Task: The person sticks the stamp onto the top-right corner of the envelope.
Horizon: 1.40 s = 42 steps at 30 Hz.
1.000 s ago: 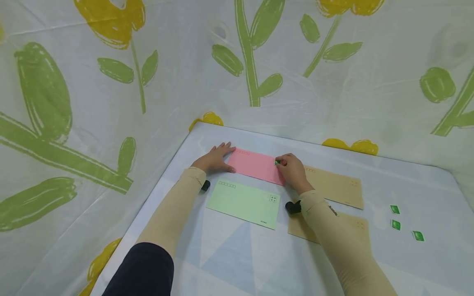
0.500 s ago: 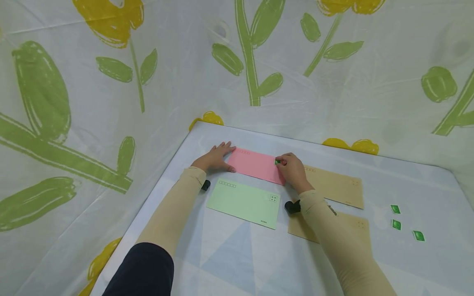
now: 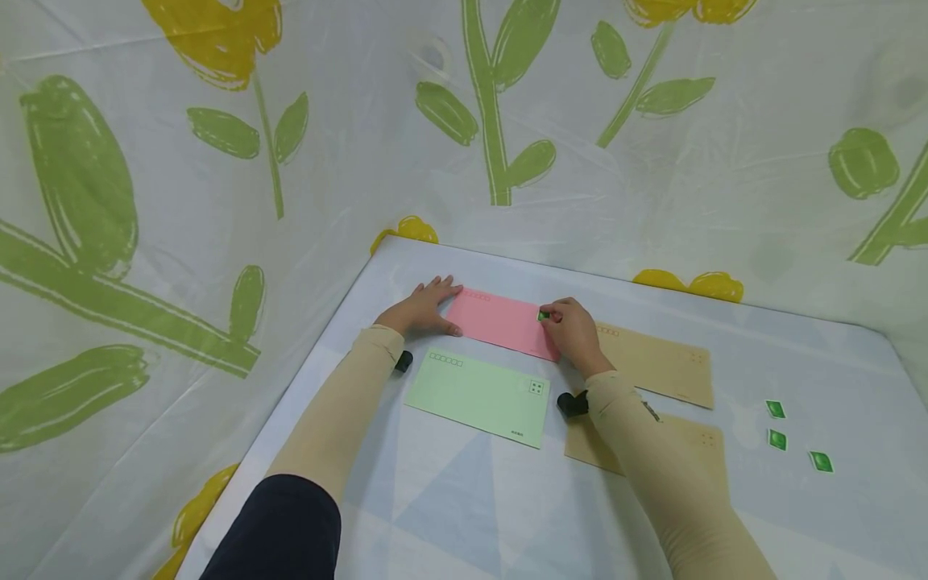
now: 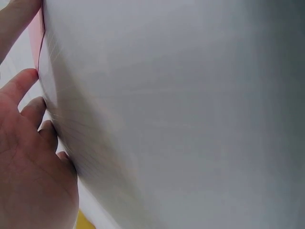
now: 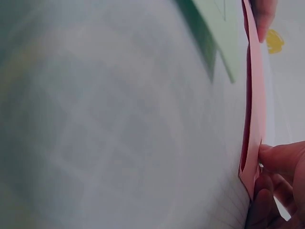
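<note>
In the head view, a pink envelope [image 3: 500,322] lies near the back of the table. My left hand [image 3: 420,310] rests at its left end, fingers spread, with thumb and index fingertip at the edge. The left wrist view shows the left palm [image 4: 38,167] and straight fingers low beside the table surface. At the envelope's upper right corner, my right hand [image 3: 576,334] pinches a small green stamp [image 3: 542,316], which its fingers partly cover. In the right wrist view, thumb and curled fingers [image 5: 279,157] meet at the end of the pink envelope.
A light green envelope [image 3: 478,403] lies in front of the pink one. Two brown envelopes are to the right, a farther one [image 3: 656,366] and a nearer one [image 3: 689,443] partly under the right forearm. Several loose green stamps [image 3: 777,440] lie farther right. Patterned curtains [image 3: 348,145] surround the table.
</note>
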{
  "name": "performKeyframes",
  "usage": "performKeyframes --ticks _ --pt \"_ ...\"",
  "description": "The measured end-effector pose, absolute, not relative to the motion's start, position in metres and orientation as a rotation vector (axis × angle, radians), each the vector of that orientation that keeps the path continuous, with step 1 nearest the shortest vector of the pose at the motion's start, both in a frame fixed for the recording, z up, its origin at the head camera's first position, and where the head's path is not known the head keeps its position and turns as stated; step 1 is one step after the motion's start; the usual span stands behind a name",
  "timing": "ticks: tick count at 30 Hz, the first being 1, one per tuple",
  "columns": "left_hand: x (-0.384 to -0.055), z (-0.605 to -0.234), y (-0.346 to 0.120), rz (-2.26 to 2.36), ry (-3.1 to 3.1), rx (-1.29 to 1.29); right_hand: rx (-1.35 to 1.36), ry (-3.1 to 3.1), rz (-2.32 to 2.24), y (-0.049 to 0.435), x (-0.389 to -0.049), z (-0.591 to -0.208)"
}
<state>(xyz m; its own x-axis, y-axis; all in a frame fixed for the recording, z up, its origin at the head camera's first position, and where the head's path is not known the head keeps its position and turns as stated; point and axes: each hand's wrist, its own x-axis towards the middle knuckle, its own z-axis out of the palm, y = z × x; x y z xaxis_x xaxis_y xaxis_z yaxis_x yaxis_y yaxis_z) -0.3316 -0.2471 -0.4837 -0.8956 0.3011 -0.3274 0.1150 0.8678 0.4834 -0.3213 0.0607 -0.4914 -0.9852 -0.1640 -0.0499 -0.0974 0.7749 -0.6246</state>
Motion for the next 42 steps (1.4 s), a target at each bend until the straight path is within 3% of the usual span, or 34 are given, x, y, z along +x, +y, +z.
performKeyframes --ticks 42 --pt "-0.3318 -0.4842 -0.2476 0.648 2.654 0.324 -0.192 2.877 -0.998 0.0602 -0.3216 -0.4945"
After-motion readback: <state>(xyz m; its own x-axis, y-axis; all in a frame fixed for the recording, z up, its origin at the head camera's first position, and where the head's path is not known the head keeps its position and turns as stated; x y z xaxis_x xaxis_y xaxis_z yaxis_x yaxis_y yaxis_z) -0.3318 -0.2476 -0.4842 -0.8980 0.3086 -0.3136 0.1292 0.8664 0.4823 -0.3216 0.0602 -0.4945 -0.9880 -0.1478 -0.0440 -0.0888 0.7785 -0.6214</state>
